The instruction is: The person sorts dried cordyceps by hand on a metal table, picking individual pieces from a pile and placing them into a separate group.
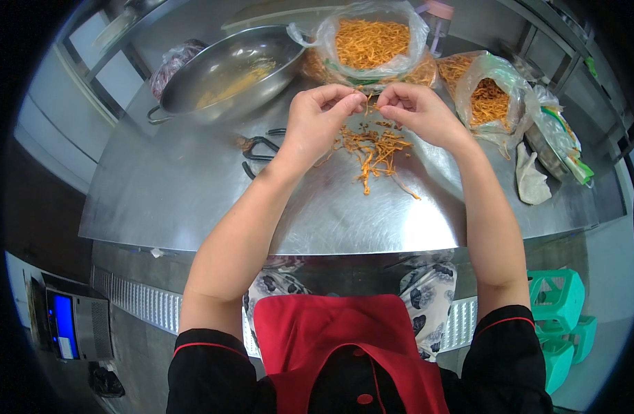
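Note:
My left hand [322, 116] and my right hand [423, 114] meet above a steel table [193, 196], thumbs and forefingers pinched. Thin orange strands [368, 105], resembling cordyceps mushrooms, show between the fingertips; whether both hands grip the same strand cannot be told. Directly below lies a loose pile of the same orange strands [376, 150], with small crumbs around it. Beyond my hands stands an open clear plastic bag [419, 36] full of such strands. Black looped handles [257, 150], apparently of scissors, lie by my left forearm, partly hidden by it.
A wide steel wok-shaped pan [234, 77] with yellowish residue stands back left, near a bag of dark reddish contents [174, 64]. At right are a second bag of strands [488, 103], a crumpled white cloth [531, 178] and a metal bowl [547, 152]. Green plastic stools [560, 297] stand below.

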### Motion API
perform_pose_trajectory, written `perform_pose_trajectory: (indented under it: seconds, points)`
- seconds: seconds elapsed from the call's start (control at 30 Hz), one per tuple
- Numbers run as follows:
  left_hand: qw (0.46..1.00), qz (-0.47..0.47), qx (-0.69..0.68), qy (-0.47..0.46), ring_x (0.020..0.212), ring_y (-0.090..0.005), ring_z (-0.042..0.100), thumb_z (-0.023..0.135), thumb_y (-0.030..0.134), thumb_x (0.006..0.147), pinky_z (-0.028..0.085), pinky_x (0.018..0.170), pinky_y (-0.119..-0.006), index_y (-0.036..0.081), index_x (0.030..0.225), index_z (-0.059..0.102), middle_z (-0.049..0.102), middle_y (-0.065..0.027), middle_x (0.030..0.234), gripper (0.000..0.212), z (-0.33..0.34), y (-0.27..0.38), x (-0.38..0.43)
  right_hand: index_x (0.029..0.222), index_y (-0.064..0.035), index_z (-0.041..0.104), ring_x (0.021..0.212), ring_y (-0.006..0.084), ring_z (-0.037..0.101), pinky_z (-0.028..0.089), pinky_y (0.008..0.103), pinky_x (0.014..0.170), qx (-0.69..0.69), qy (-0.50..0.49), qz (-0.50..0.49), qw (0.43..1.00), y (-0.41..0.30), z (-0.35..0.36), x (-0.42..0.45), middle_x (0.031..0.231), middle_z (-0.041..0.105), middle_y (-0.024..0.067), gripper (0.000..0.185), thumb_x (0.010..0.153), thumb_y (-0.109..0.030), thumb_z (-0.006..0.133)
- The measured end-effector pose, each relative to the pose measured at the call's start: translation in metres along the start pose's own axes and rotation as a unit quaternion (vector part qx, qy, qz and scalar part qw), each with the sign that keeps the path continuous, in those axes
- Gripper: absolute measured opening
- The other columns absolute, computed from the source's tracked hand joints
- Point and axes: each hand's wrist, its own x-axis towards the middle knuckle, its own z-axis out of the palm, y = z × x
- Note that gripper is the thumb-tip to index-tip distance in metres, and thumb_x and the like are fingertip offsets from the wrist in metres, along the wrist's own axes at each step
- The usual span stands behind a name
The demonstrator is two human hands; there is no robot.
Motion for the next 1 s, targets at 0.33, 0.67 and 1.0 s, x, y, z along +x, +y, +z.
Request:
perform_pose_trajectory:
  seconds: [0.33, 0.67, 1.0]
  points:
    - [0.997, -0.027, -0.072, 0.029, 0.084, -0.0104, 0.059, 0.060, 0.021, 0.097, 0.046, 0.082, -0.026, 0.000, 0.099, 0.070, 0.067, -0.0031, 0.087, 0.023, -0.006, -0.002, 0.002, 0.106, -0.0016, 0.062, 0.082, 0.0043, 0.056, 0.046, 0.0211, 0.071, 0.067, -0.003, 0.016, 0.998, 0.000, -0.009, -0.001, 0.091, 0.062, -0.0022, 0.017, 0.092, -0.009, 0.064]
    - [0.986, -0.078, -0.130, 0.067, 0.083, -0.0107, 0.057, 0.059, 0.021, 0.097, 0.046, 0.082, -0.025, 0.001, 0.100, 0.068, 0.067, -0.0030, 0.088, 0.022, -0.012, 0.003, 0.002, 0.110, -0.0013, 0.062, 0.081, 0.0018, 0.055, 0.044, 0.0173, 0.071, 0.083, 0.013, 0.006, 0.996, 0.003, -0.012, 0.001, 0.090, 0.060, -0.0038, 0.021, 0.091, -0.009, 0.065]
    - [0.985, -0.081, -0.141, 0.058, 0.083, -0.0099, 0.057, 0.059, 0.021, 0.097, 0.046, 0.081, -0.025, 0.001, 0.101, 0.068, 0.067, -0.0024, 0.089, 0.022, -0.011, 0.004, 0.001, 0.087, -0.0022, 0.066, 0.063, 0.0030, 0.050, 0.042, 0.0206, 0.057, -0.028, 0.109, -0.056, 0.992, -0.002, 0.009, 0.002, 0.068, 0.057, -0.0044, 0.012, 0.085, -0.014, 0.071]
